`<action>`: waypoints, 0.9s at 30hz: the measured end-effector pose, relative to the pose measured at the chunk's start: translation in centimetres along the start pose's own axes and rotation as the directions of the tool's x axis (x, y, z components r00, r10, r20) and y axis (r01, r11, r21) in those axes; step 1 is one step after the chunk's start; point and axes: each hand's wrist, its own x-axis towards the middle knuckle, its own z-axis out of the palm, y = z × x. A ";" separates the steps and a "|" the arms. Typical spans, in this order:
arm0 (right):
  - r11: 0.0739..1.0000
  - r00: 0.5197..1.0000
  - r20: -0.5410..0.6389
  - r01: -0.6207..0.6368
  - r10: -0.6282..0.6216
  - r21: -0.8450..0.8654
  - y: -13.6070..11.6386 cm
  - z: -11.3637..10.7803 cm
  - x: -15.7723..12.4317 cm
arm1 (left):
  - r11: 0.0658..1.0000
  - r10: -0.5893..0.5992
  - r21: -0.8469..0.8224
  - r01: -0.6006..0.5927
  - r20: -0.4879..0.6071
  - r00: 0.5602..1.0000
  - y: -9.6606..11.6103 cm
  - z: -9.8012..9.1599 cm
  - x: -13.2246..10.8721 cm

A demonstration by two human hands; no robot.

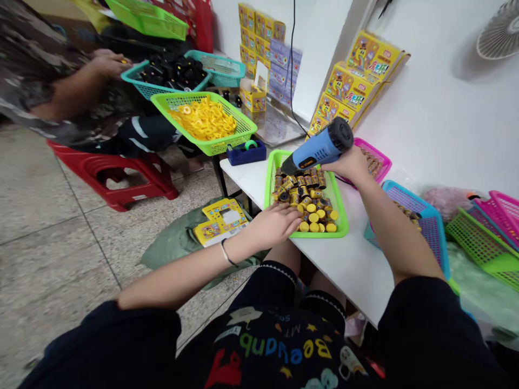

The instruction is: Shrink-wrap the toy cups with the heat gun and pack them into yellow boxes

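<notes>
Evidently the right hand (352, 165) has its fingers wrapped round the grip of a blue heat gun (318, 151), the nozzle angled down over the far left part of a green basket (344, 221). The left hand (275, 224) grips nothing that shows; it lies palm down across the basket's near left rim, fingers stretched over the small cans (311, 197) inside. Several cans near the person stand with yellow caps up, while many farther back lie on their sides.

The step in hand looks like warming the cans, with the left hand there to steady or turn them; whether the gun is blowing cannot be told. The next move calls for an even sweep of the nozzle, and for the left fingers to keep out of its line.

Around the basket runs the white table (357, 254). A pink basket (387, 166) sits just beyond the right hand, and a blue basket (436, 232) is past the right forearm. A tape dispenser (247, 154) rests at the table's far left corner. Beyond it, yellow rings (206, 119) fill another basket, near a co-worker's hand (107, 62), and yellow boxes (348, 81) are stacked by the wall.
</notes>
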 end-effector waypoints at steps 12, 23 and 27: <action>0.986 0.998 -0.027 -0.053 0.050 -0.159 2.4 -1.4 -0.5 | 0.995 0.075 -0.068 -0.078 -0.047 0.996 0.1 -2.1 -0.3; 0.919 0.917 -0.236 -0.362 0.321 -0.157 8.0 -4.5 -2.5 | 0.882 -0.469 0.055 0.468 0.198 0.861 -5.1 0.4 16.0; 0.924 0.915 -0.192 -0.374 0.353 -0.083 8.8 -4.9 -3.0 | 0.889 -0.457 0.059 0.455 0.184 0.870 -2.3 1.7 15.9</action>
